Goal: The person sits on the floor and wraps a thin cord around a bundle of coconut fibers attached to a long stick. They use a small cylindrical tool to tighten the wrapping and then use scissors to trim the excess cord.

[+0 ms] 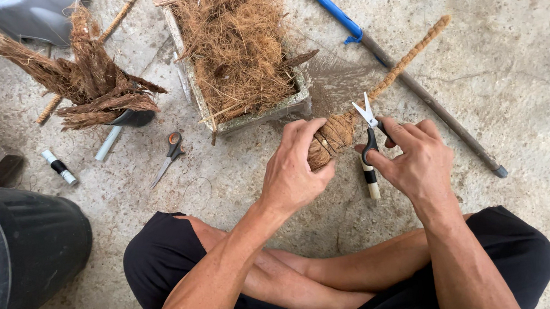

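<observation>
2 hands busy, left hand [292, 172] wrapped around fibre-wound pole [335, 134], right hand [414, 161] gripping open scissors [368, 125]

Bare forearms and bare left hand [292, 172] and right hand [417, 160]. Black shorts [166, 259] cover the crossed legs.

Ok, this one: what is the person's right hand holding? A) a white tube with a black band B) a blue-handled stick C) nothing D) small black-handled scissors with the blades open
D: the right hand grips small black-handled scissors, blades open and pointing up beside the fibre-wrapped pole that the left hand clasps at its thick end.
</observation>
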